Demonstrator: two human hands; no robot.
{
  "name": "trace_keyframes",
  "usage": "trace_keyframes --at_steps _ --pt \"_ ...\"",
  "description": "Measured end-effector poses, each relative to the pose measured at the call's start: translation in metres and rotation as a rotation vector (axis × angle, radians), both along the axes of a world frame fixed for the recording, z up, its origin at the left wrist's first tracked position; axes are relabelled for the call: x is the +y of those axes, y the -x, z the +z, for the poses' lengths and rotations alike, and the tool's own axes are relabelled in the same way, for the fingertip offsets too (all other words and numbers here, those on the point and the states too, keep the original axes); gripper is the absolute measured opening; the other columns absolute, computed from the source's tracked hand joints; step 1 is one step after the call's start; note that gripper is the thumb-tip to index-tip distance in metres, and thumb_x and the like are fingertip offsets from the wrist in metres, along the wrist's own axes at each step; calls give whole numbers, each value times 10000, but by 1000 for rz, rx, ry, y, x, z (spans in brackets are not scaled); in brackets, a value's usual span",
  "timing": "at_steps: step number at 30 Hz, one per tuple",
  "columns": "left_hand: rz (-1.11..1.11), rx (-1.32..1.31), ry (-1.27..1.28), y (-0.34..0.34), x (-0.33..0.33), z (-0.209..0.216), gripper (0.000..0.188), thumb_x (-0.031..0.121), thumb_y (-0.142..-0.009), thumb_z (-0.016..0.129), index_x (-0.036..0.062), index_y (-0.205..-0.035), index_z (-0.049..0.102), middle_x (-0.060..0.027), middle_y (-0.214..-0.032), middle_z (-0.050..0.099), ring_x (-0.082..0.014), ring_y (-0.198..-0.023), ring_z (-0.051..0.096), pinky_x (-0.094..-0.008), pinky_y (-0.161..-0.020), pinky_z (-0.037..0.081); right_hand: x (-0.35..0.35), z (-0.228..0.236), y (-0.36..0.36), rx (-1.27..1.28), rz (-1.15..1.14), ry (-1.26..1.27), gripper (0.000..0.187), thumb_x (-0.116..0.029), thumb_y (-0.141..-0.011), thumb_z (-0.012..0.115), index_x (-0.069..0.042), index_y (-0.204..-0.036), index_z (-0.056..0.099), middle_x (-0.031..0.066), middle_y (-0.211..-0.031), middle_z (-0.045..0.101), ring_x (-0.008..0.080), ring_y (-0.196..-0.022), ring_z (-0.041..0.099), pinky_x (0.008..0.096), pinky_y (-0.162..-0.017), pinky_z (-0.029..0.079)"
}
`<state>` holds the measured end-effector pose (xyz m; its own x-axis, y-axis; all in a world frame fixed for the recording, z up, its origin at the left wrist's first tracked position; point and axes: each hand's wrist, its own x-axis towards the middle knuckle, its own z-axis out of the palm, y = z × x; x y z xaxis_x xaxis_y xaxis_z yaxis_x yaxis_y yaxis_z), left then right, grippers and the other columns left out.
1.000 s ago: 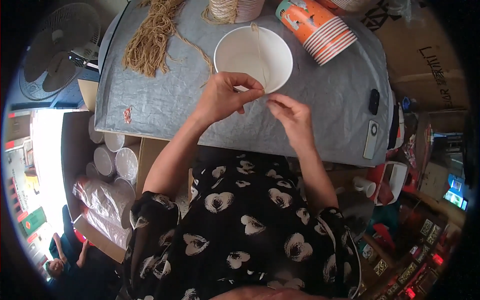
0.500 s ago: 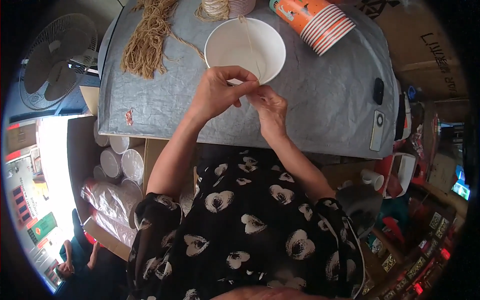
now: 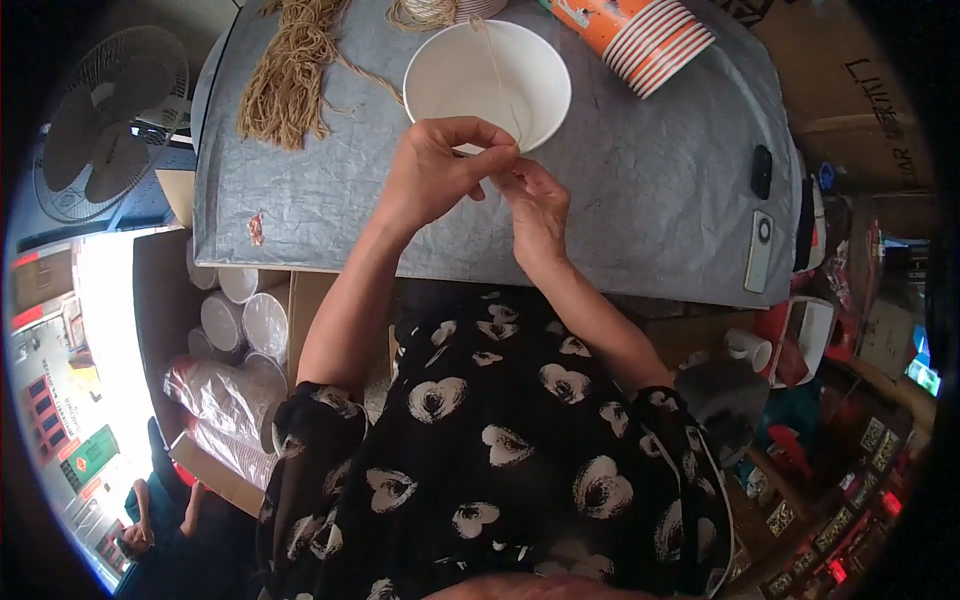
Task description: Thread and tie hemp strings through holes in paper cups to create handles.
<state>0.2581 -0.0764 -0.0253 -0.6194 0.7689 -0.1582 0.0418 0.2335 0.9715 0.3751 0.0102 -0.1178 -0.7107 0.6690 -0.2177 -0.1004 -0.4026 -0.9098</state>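
Observation:
A white round paper tub [image 3: 440,75] stands on the grey-covered table in front of me, its mouth facing up. From its far rim a thin tan string [image 3: 497,75] runs across the opening to my fingers. My left hand [image 3: 440,168] pinches the string between thumb and forefinger at the tub's near rim. Right beside it, my right hand [image 3: 540,208] has its fingers closed at the string too, and the fingertips of both hands meet. The string's end between the fingers is too small to make out.
A bundle of tan twine [image 3: 285,85] lies at the back left. Stacked orange tubs [image 3: 650,40] lie at the back right. More string [image 3: 425,12] rests by another stack. A black object [image 3: 762,172] and a remote [image 3: 760,250] sit near the right edge. Boxed tubs [image 3: 222,320] stand lower left.
The table and the things on it sit slightly higher in the picture. Both hands stay pinched together at the string, with very little change in their pose.

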Motion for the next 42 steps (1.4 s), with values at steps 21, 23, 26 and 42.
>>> trace_keyframes --at_steps 21,23,26,42 --pt "-192 -39 -73 7 -7 -6 181 139 -939 700 6 -1057 663 -58 -952 730 -66 -609 635 -211 -500 504 71 91 -21 55 159 -1217 69 -25 -899 688 -6 -956 655 68 -913 660 198 -840 641 314 -743 508" --pt "-163 -85 -149 4 -5 -2 224 137 -957 683 9 -1132 627 -62 -974 724 -58 -584 617 -192 -495 486 71 89 -18 22 189 -1115 69 -21 -897 688 0 -954 655 67 -902 661 187 -823 643 309 -731 510" --pt "-25 -368 -268 -7 -10 16 306 157 -993 630 17 -1253 551 -91 -1013 723 -57 -642 597 -189 -479 465 63 90 -21 -67 153 -1031 65 -6 -888 693 10 -936 652 72 -878 664 159 -774 646 288 -685 509" --pt "80 154 -551 -6 -20 38 357 172 -1047 513 2 -1360 498 -34 -1020 725 -116 -832 651 -262 -681 549 47 148 -20 -75 324 -1177 100 23 -816 746 8 -884 674 57 -899 653 159 -811 659 295 -668 518"
